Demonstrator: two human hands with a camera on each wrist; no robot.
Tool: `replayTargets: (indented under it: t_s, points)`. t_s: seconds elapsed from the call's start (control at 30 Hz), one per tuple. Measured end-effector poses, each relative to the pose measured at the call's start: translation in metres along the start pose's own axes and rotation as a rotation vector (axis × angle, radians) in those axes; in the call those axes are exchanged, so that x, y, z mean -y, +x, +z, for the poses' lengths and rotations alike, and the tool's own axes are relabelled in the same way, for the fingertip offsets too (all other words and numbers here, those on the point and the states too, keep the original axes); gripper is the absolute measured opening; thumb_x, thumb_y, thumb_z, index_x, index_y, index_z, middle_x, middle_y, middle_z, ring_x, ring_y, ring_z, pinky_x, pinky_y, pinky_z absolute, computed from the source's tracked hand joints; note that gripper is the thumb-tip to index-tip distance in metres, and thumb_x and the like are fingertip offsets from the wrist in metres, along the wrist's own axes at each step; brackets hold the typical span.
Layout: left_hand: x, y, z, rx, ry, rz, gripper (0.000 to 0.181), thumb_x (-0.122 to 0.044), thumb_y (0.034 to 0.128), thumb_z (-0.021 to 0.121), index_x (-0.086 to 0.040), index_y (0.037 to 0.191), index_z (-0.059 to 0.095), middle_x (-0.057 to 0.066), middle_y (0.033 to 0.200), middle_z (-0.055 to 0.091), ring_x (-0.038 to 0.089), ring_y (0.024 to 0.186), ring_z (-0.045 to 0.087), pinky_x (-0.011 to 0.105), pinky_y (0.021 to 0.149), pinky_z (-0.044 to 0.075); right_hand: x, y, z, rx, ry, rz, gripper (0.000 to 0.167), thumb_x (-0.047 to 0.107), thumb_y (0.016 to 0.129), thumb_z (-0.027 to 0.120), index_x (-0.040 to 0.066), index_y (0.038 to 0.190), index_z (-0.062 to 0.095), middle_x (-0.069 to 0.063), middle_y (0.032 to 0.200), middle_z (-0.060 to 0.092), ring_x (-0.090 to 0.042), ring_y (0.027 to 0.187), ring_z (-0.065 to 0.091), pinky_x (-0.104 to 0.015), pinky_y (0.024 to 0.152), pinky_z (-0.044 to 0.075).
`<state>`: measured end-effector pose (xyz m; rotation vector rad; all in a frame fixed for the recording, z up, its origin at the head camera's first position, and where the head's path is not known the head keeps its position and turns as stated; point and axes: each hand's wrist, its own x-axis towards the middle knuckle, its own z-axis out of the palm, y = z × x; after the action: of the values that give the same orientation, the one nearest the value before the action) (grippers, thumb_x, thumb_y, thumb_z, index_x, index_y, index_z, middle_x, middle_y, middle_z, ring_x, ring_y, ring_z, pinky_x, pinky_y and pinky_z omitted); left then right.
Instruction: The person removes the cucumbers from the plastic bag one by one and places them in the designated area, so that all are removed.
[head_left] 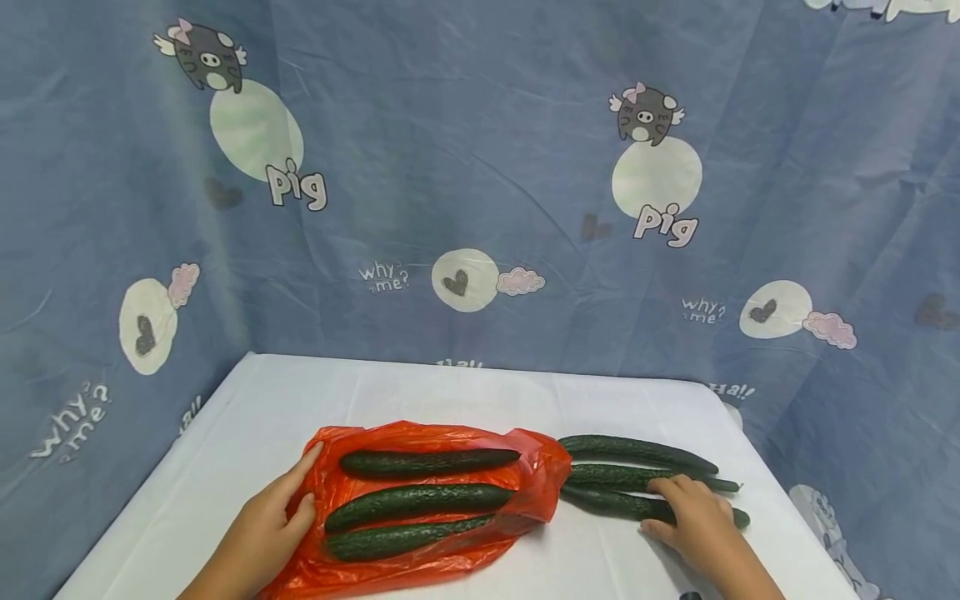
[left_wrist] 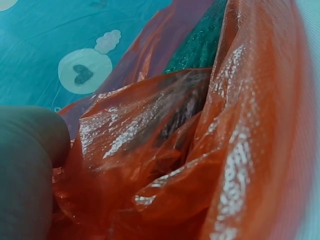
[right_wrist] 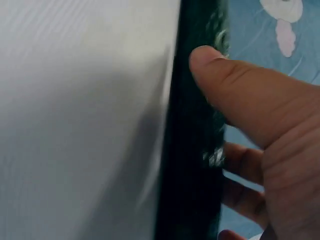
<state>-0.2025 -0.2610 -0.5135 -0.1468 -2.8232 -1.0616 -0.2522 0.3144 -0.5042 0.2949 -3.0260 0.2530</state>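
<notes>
Cucumbers (head_left: 420,500), six of them, lie in two groups on the white surface (head_left: 487,392). Three are side by side within the outline of the red plastic bag (head_left: 420,567), its thin film covering part of the lowest. The other three lie at 3 o'clock from these, their left ends meeting the bag's edge. The left hand (head_left: 262,525), at about 9 o'clock of the bag, touches it with thumb and forefinger apart; whether it has hold of the plastic, I cannot tell. The right hand (head_left: 697,521) is bent round the nearest cucumber (head_left: 615,502) of the right group, thumb on one side and fingers on the other. At 12 o'clock, behind everything, hangs a blue printed cloth (head_left: 480,125).
</notes>
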Motion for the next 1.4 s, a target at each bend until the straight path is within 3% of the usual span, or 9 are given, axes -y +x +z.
replayTargets:
  t_s: [0.2,0.37,0.63,0.77,0.9,1.0,1.1,1.27,1.4]
  points:
    - [-0.002,0.0,-0.001,-0.011,-0.008,0.011,0.073,-0.011,0.1043,0.059,-0.021,0.168,0.026,0.024,0.156,0.05,0.045,0.138,0.054,0.06,0.101,0.054,0.022,-0.005,-0.006,-0.144,0.123,-0.084,0.042,0.035,0.089,0.083,0.02,0.126,0.072,0.002,0.123,0.066,-0.029,0.118,0.062,-0.064,0.093,0.043]
    - [-0.003,-0.002,-0.002,0.008,-0.026,0.001,0.072,-0.013,0.1051,0.058,-0.021,0.169,0.025,0.024,0.157,0.049,0.044,0.139,0.053,0.059,0.101,0.054,0.049,-0.01,-0.009,-0.299,0.188,-0.171,0.039,0.023,0.089,0.084,0.016,0.125,0.072,0.003,0.121,0.062,-0.022,0.114,0.06,-0.06,0.095,0.039]
    - [0.001,0.0,-0.003,0.02,-0.009,0.0,0.071,-0.015,0.1054,0.057,-0.018,0.168,0.025,0.023,0.157,0.049,0.042,0.136,0.056,0.055,0.098,0.057,0.093,-0.012,-0.006,-0.555,0.249,-0.365,0.042,0.011,0.082,0.086,0.016,0.121,0.072,0.004,0.12,0.061,-0.016,0.112,0.055,-0.043,0.094,0.037]
    - [-0.001,0.003,-0.002,0.012,-0.015,0.013,0.071,-0.015,0.105,0.056,-0.019,0.169,0.024,0.025,0.157,0.049,0.044,0.137,0.055,0.056,0.097,0.057,0.114,-0.008,-0.005,-0.664,0.312,-0.511,0.028,0.025,0.096,0.075,0.013,0.121,0.073,0.0,0.119,0.062,-0.018,0.109,0.054,-0.032,0.096,0.039]
    - [-0.003,0.004,-0.002,0.036,-0.025,-0.016,0.071,-0.014,0.1046,0.055,-0.017,0.169,0.024,0.024,0.159,0.046,0.044,0.13,0.06,0.054,0.094,0.058,0.139,-0.002,0.001,-0.732,0.339,-0.704,0.037,0.04,0.107,0.057,0.009,0.119,0.073,-0.004,0.115,0.064,-0.02,0.104,0.055,-0.03,0.094,0.043]
    - [-0.002,0.003,-0.002,0.038,-0.027,-0.02,0.071,-0.015,0.1047,0.056,-0.016,0.168,0.025,0.024,0.159,0.046,0.044,0.13,0.06,0.056,0.097,0.057,0.158,0.002,0.003,-0.71,0.339,-0.823,0.03,0.035,0.105,0.061,0.01,0.118,0.072,-0.003,0.113,0.063,-0.019,0.102,0.056,-0.028,0.09,0.046]
    - [-0.001,0.004,-0.001,0.022,-0.028,-0.005,0.071,-0.015,0.1048,0.056,-0.019,0.169,0.025,0.023,0.158,0.048,0.043,0.138,0.054,0.058,0.1,0.055,0.176,0.006,0.004,-0.637,0.33,-0.868,0.028,0.034,0.104,0.063,0.012,0.121,0.071,0.0,0.113,0.061,-0.015,0.102,0.055,-0.025,0.087,0.049]
    - [-0.001,0.003,-0.002,0.014,-0.029,-0.005,0.071,-0.015,0.1046,0.057,-0.02,0.169,0.025,0.023,0.158,0.049,0.043,0.137,0.055,0.057,0.099,0.056,0.204,0.009,0.01,-0.49,0.288,-0.806,0.029,0.035,0.101,0.07,0.018,0.124,0.069,0.006,0.116,0.059,-0.009,0.104,0.055,-0.019,0.088,0.051]
    - [0.0,0.002,-0.002,0.023,-0.023,-0.012,0.072,-0.015,0.1045,0.056,-0.019,0.169,0.025,0.022,0.159,0.048,0.04,0.13,0.061,0.053,0.097,0.058,0.223,0.011,0.018,-0.385,0.248,-0.736,0.033,0.036,0.098,0.075,0.019,0.126,0.068,0.007,0.117,0.059,-0.009,0.105,0.057,-0.023,0.091,0.054]
